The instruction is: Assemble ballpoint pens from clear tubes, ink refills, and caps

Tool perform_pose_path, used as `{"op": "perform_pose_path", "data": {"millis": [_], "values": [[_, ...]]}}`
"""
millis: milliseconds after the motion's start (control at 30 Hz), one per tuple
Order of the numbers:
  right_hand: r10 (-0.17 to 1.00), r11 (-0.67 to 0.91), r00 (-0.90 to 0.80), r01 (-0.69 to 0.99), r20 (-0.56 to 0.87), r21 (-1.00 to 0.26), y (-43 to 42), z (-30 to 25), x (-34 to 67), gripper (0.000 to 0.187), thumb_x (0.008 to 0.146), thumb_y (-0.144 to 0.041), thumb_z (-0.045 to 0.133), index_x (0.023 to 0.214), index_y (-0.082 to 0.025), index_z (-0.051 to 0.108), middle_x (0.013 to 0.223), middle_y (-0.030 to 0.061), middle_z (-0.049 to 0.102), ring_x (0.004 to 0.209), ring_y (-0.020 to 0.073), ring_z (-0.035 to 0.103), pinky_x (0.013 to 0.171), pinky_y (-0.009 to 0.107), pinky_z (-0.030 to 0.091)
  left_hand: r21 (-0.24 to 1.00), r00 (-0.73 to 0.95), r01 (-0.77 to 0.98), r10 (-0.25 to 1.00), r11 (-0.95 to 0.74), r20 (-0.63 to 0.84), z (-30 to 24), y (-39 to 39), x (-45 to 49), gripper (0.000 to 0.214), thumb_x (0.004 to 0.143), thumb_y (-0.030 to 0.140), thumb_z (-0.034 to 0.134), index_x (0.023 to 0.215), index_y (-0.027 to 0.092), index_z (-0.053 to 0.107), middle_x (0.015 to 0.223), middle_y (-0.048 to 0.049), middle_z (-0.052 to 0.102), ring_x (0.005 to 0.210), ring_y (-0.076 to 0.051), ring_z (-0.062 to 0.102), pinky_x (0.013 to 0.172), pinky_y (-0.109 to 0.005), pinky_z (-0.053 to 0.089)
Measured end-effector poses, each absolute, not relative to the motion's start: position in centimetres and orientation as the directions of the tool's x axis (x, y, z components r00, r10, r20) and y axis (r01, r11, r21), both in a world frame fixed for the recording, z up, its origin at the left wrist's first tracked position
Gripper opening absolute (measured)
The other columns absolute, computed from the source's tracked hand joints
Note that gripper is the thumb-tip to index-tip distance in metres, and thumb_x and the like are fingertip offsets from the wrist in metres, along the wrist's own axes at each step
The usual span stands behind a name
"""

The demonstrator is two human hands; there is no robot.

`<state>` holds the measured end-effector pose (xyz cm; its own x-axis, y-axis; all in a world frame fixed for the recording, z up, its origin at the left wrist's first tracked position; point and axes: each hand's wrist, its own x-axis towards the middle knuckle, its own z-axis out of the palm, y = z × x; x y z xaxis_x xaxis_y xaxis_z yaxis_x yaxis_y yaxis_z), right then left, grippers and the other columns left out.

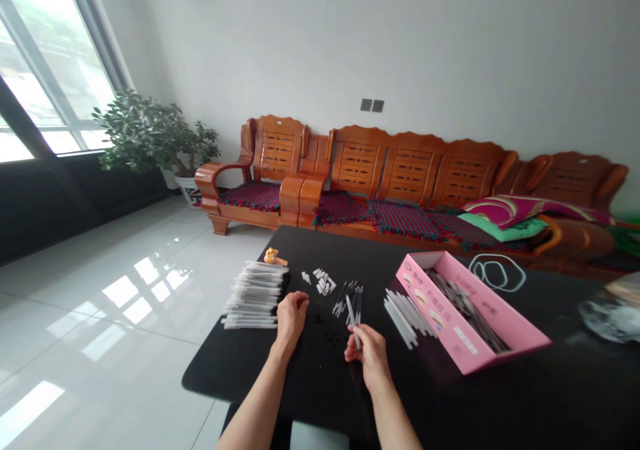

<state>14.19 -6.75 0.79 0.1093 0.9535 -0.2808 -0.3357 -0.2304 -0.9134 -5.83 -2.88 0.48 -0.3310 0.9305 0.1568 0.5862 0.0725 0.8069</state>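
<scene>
My right hand (369,353) is closed around a slim, pale pen (351,311), which points up and away from me. Left of it, my left hand (293,317) has its fingers pinched together over the black table; whatever they hold is hidden. Beside that hand lies a stack of clear-barrelled pens (253,295) with black ends. Small white pen tips (325,283) are scattered just beyond. Several thin pen refills (357,295) lie behind the held pen. Small black plugs (331,335) are spread between my hands. To the right rest loose whitish pen barrels (407,317).
An open pink box (455,323) holding long greyish pieces stands on the table (240,363) at right. A small yellow figurine (271,255) sits behind the pens. White loops (495,273) and a plastic bag (613,310) lie far right. Beyond is a wooden sofa (360,163).
</scene>
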Motion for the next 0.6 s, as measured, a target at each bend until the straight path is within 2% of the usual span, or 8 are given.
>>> {"op": "perform_pose_path", "data": {"millis": [233, 367, 600], "values": [[0.954, -0.239, 0.1, -0.308, -0.281, -0.921, -6.5, -0.1, 14.3, 0.037, 0.062, -0.043, 0.077, 0.079, -0.012, 0.066, 0.046, -0.0024, 0.06, 0.033, 0.0145, 0.056, 0.031, 0.022, 0.045, 0.651, -0.227, 0.758, 0.951, 0.038, 0.208, 0.2, 1.4, -4.0, 0.024, 0.09, 0.022, 0.055, 0.109, 0.017, 0.069, 0.104, -0.0094, 0.068, 0.093, -0.018, 0.064, 0.082, -0.025, 0.043], [0.96, -0.227, 0.096, -0.293, -0.265, -0.929, -6.6, -0.3, 14.4, 0.038, 0.063, -0.045, 0.076, 0.079, -0.012, 0.065, 0.047, -0.002, 0.06, 0.034, 0.0149, 0.056, 0.031, 0.023, 0.045, 0.619, -0.199, 0.784, 0.963, 0.044, 0.184, -0.1, 2.4, -2.9, 0.02, 0.09, 0.025, 0.055, 0.101, 0.017, 0.07, 0.107, -0.0125, 0.066, 0.099, -0.022, 0.063, 0.082, -0.027, 0.041], [0.965, -0.222, 0.074, -0.27, -0.25, -0.937, -6.7, 0.0, 14.4, 0.039, 0.064, -0.046, 0.075, 0.08, -0.012, 0.064, 0.048, -0.0021, 0.06, 0.035, 0.0142, 0.057, 0.033, 0.022, 0.045, 0.607, -0.207, 0.791, 0.967, 0.077, 0.147, -0.2, 3.2, -2.6, 0.009, 0.083, 0.022, 0.063, 0.088, 0.015, 0.068, 0.103, -0.0125, 0.067, 0.094, -0.023, 0.063, 0.076, -0.027, 0.04]]}}
